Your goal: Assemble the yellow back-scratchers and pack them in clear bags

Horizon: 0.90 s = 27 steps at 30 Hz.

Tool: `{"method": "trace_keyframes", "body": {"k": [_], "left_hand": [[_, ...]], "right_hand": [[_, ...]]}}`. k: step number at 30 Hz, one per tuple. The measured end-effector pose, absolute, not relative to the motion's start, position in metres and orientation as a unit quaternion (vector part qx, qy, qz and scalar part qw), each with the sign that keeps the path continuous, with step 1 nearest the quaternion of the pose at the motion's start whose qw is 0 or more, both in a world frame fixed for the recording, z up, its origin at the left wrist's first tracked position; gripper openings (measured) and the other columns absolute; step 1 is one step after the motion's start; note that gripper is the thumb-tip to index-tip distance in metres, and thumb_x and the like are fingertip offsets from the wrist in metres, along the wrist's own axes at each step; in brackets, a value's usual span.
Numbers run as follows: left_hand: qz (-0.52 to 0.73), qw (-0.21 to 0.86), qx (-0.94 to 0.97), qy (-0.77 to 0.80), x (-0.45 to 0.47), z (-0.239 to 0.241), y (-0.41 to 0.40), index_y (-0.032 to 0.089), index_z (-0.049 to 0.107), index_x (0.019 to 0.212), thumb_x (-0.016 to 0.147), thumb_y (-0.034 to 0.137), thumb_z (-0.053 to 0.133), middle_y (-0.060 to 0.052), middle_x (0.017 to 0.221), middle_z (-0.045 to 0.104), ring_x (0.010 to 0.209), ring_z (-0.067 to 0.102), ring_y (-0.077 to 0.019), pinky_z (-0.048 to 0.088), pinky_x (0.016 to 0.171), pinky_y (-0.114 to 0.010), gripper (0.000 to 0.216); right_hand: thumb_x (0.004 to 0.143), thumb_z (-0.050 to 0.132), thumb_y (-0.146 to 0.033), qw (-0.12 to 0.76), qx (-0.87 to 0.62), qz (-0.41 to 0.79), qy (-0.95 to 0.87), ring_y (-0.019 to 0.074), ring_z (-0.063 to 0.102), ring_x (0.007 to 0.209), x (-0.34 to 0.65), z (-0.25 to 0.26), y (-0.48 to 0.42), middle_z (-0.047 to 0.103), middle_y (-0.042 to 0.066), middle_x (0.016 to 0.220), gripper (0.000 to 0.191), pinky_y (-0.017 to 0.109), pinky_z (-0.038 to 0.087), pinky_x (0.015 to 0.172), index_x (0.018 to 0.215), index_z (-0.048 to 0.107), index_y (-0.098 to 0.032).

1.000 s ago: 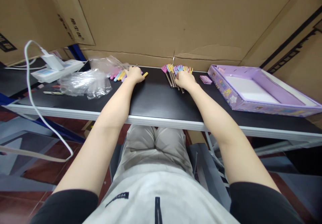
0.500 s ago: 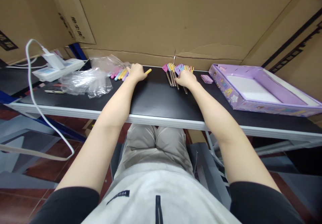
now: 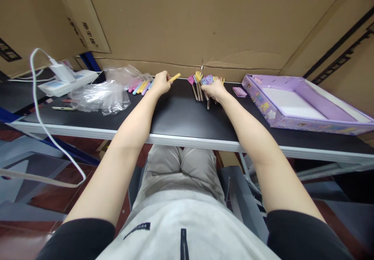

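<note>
My left hand [image 3: 161, 83] is closed round a yellow handle [image 3: 175, 77], a smooth stick whose end points up and right. Beside it, several pink, blue, yellow and purple handles [image 3: 143, 88] lie side by side, partly behind that hand and under clear plastic. My right hand [image 3: 215, 90] has its fingers closed on a back scratcher [image 3: 208, 105] with a metal rod; its claw head seems to be among the blue and purple ones. More back scratchers [image 3: 195, 90] with pink and yellow claw heads lie just left of this hand, and others are partly hidden under it.
Crumpled clear plastic bags [image 3: 101, 96] lie at the left near a white power strip [image 3: 68, 83] with a charger and cable. Small pink cards [image 3: 239, 92] and an open purple box [image 3: 273, 114] are at the right. Cardboard [image 3: 181, 22] walls the back of the black table [image 3: 187, 123].
My left hand has shifted slightly right, and more of the yellow handle shows. The back scratcher at my right hand has come toward me, its rod end now lower.
</note>
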State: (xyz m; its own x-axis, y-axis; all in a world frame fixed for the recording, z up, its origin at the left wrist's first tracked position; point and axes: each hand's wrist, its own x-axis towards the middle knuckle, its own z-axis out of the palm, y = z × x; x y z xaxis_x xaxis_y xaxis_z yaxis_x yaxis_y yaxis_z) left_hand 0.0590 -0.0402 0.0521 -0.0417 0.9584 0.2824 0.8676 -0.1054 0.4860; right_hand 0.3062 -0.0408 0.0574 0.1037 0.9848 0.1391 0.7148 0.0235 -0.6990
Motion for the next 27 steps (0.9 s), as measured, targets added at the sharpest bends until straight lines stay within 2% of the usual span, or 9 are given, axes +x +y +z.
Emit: {"method": "trace_keyframes", "body": {"k": [4, 6, 8, 11, 13, 15, 19, 23, 27], "left_hand": [[0.291, 0.110, 0.698, 0.646, 0.059, 0.047, -0.034, 0.020, 0.070, 0.153, 0.103, 0.015, 0.058, -0.015, 0.151, 0.078, 0.144, 0.072, -0.0312, 0.054, 0.124, -0.043, 0.052], [0.283, 0.122, 0.709, 0.634, 0.058, 0.046, -0.032, 0.021, 0.066, 0.161, 0.101, 0.013, 0.056, -0.014, 0.154, 0.078, 0.143, 0.071, -0.0297, 0.055, 0.121, -0.039, 0.061], [0.272, 0.134, 0.722, 0.622, 0.059, 0.045, -0.031, 0.021, 0.066, 0.162, 0.099, 0.012, 0.056, -0.013, 0.151, 0.079, 0.138, 0.073, -0.0288, 0.056, 0.117, -0.037, 0.065], [0.259, 0.156, 0.739, 0.602, 0.060, 0.042, -0.027, 0.021, 0.070, 0.157, 0.097, 0.011, 0.058, -0.011, 0.135, 0.084, 0.122, 0.077, -0.0266, 0.059, 0.105, -0.035, 0.062], [0.263, 0.181, 0.749, 0.581, 0.061, 0.040, -0.024, 0.022, 0.073, 0.152, 0.096, 0.013, 0.061, -0.008, 0.118, 0.086, 0.106, 0.077, -0.0242, 0.058, 0.095, -0.033, 0.058], [0.277, 0.219, 0.759, 0.548, 0.061, 0.038, -0.022, 0.021, 0.078, 0.142, 0.097, 0.018, 0.068, -0.005, 0.100, 0.084, 0.090, 0.073, -0.0212, 0.055, 0.086, -0.031, 0.046], [0.304, 0.297, 0.768, 0.479, 0.061, 0.038, -0.020, 0.016, 0.083, 0.117, 0.095, 0.029, 0.083, -0.002, 0.080, 0.076, 0.073, 0.063, -0.0162, 0.049, 0.077, -0.028, 0.025], [0.309, 0.342, 0.762, 0.455, 0.061, 0.040, -0.021, 0.016, 0.082, 0.106, 0.090, 0.021, 0.087, -0.002, 0.081, 0.079, 0.074, 0.066, -0.0161, 0.050, 0.077, -0.027, 0.018], [0.314, 0.363, 0.755, 0.447, 0.061, 0.042, -0.025, 0.017, 0.080, 0.105, 0.090, 0.013, 0.086, -0.003, 0.085, 0.082, 0.074, 0.069, -0.0155, 0.051, 0.075, -0.026, 0.017]], "right_hand": [[0.097, 0.072, -0.020, 0.385, -0.618, 0.361, -0.583, 0.0108, 0.028, 0.048, 0.304, 0.071, -0.054, 0.042, -0.006, 0.053, 0.034, 0.025, 0.024, 0.044, 0.073, 0.050, -0.028], [0.103, 0.066, -0.018, 0.404, -0.596, 0.397, -0.570, 0.0095, 0.027, 0.047, 0.303, 0.076, -0.060, 0.043, -0.005, 0.052, 0.038, 0.024, 0.020, 0.044, 0.070, 0.048, -0.027], [0.105, 0.060, -0.013, 0.415, -0.587, 0.407, -0.564, 0.0101, 0.032, 0.047, 0.301, 0.079, -0.064, 0.048, -0.003, 0.052, 0.037, 0.023, 0.023, 0.044, 0.072, 0.051, -0.026], [0.104, 0.060, -0.011, 0.420, -0.578, 0.410, -0.567, 0.0120, 0.046, 0.049, 0.301, 0.078, -0.065, 0.062, 0.000, 0.059, 0.029, 0.023, 0.037, 0.048, 0.079, 0.057, -0.025], [0.107, 0.068, -0.020, 0.419, -0.558, 0.424, -0.577, 0.0125, 0.054, 0.052, 0.302, 0.074, -0.061, 0.069, 0.001, 0.066, 0.023, 0.024, 0.048, 0.053, 0.086, 0.059, -0.025], [0.108, 0.077, -0.036, 0.431, -0.521, 0.443, -0.588, 0.0126, 0.059, 0.054, 0.304, 0.068, -0.054, 0.071, 0.000, 0.069, 0.027, 0.024, 0.053, 0.055, 0.092, 0.059, -0.025], [0.107, 0.083, -0.060, 0.486, -0.440, 0.474, -0.588, 0.0118, 0.058, 0.051, 0.310, 0.058, -0.037, 0.062, -0.005, 0.063, 0.045, 0.022, 0.051, 0.051, 0.094, 0.055, -0.027], [0.112, 0.078, -0.056, 0.499, -0.432, 0.490, -0.570, 0.0105, 0.055, 0.050, 0.313, 0.056, -0.030, 0.059, -0.007, 0.063, 0.044, 0.022, 0.050, 0.052, 0.092, 0.052, -0.027], [0.114, 0.075, -0.053, 0.497, -0.427, 0.502, -0.565, 0.0095, 0.052, 0.050, 0.314, 0.058, -0.032, 0.059, -0.007, 0.063, 0.043, 0.022, 0.048, 0.052, 0.091, 0.051, -0.027]]}}
